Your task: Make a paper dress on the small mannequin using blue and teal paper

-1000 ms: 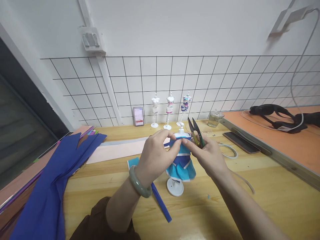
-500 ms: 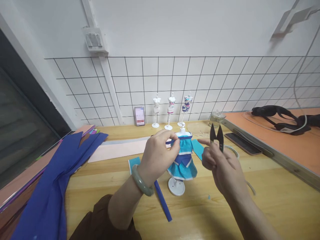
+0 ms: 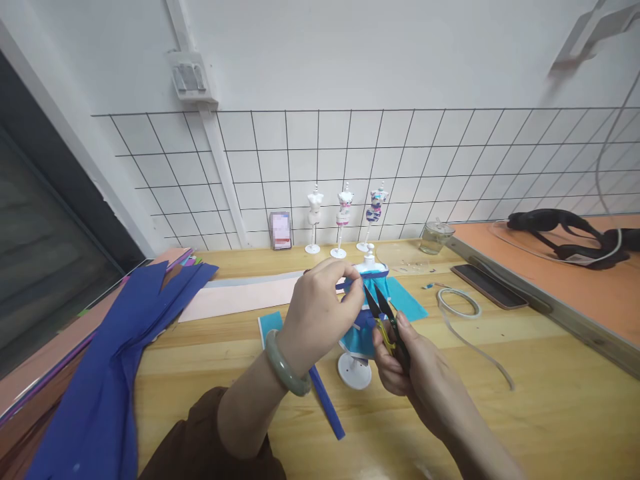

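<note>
A small white dress form in a turquoise and dark blue dress [image 3: 360,341] stands on its round white base [image 3: 355,371] in the middle of the table. My left hand [image 3: 327,300], with a green bangle on the wrist, pinches the end of a dark blue strip at the left of the dress top. In my right hand [image 3: 405,353] are small thread snips [image 3: 387,327] with yellow and black handles. Their dark blades are apart and point up and left, in front of the dress and close to my left fingertips.
Dark blue cloth [image 3: 107,367] lies at the left, a pale pink strip [image 3: 235,299] behind my left arm. Three small dress forms [image 3: 344,210] and a phone [image 3: 281,231] stand at the back. A glass jar [image 3: 436,237], dark phone [image 3: 487,285] and tape coil [image 3: 459,302] are on the right.
My right hand has come left and down, bringing the snips from the right of the dress to in front of it. My left hand keeps its pinch, almost unmoved.
</note>
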Available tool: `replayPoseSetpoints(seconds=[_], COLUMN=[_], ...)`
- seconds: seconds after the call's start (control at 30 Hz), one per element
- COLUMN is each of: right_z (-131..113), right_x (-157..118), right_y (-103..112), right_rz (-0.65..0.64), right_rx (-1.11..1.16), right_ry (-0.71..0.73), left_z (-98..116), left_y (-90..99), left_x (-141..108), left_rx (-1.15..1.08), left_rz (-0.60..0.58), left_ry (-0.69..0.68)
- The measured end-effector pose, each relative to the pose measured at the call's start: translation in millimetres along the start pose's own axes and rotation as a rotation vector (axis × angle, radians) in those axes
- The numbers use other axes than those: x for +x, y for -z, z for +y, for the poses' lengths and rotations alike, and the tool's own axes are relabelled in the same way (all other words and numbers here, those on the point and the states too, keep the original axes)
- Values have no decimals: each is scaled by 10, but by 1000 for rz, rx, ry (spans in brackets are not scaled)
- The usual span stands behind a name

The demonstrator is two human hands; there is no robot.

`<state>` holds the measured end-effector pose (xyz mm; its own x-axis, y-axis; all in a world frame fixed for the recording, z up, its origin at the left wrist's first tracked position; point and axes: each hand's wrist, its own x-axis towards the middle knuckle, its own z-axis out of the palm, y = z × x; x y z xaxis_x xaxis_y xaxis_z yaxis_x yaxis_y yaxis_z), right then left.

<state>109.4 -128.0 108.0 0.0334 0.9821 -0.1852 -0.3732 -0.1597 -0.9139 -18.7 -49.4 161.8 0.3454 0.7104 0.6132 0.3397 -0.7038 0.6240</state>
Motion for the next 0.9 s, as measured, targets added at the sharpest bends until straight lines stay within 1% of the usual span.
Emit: replayPoseSetpoints(seconds=[0.2, 0.43, 0.67, 0.9], right_z=[13, 19, 14, 92], right_x=[40, 68, 63, 91], right_y=[-21, -22, -34, -11], right_rz=[-2, -26, -10, -37], right_rx=[13, -10, 20, 28], right_ry=[6, 51, 40, 46], left_z=[3, -4, -10, -2], left_y=[7, 14, 19, 33], left_x=[3, 2, 9, 24], left_rx=[-3, -47, -80, -157], left_rz=[-6, -14, -11, -34], left_ry=[12, 53, 77, 120])
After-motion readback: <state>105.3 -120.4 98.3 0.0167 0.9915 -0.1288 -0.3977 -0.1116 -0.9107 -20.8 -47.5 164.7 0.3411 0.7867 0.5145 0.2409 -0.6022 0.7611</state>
